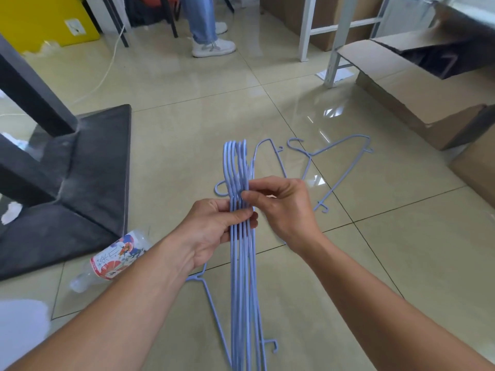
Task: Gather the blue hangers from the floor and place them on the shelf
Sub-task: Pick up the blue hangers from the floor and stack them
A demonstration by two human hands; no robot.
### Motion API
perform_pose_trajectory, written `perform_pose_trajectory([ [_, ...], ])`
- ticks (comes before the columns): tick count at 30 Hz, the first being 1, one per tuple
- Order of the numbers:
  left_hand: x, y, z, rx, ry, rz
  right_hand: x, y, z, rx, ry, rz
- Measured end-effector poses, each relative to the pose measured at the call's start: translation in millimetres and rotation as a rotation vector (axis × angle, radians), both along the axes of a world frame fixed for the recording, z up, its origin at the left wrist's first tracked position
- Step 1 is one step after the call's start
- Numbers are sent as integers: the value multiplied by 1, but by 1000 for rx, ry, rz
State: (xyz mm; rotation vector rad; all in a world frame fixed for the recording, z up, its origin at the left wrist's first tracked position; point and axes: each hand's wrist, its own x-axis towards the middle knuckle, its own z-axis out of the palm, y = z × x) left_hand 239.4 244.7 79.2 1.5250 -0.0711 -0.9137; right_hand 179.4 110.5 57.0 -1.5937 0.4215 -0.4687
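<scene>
A bundle of several light blue wire hangers (242,285) is held edge-on in the middle of the view, running from the bottom edge up past my hands. My left hand (211,231) grips the bundle around its middle. My right hand (284,207) pinches the same bundle from the right, just above the left thumb. On the floor behind, one blue hanger (340,167) lies flat to the right. Another blue hanger (270,148) lies partly hidden behind the bundle. A further blue hanger (211,303) lies on the tiles under my left wrist.
A dark metal stand with a flat base (88,162) fills the left. An empty plastic bottle (112,261) lies beside it. Open cardboard boxes (417,84) sit at the right, white rack legs (305,30) at the back, and a person's legs in white shoes (211,44) stand beyond.
</scene>
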Motion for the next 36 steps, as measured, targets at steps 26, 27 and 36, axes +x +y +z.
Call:
perform_pose_trajectory([
  [26, 42, 123, -7, 99, 46, 213, 46, 82, -122, -539, 399, 419],
  [27, 43, 127, -7, 103, 46, 229, 45, 94, -134, -621, 446, 494],
  [36, 41, 154, -10, 125, 49, 311, 47, 145, -181, -1280, 421, 715],
])
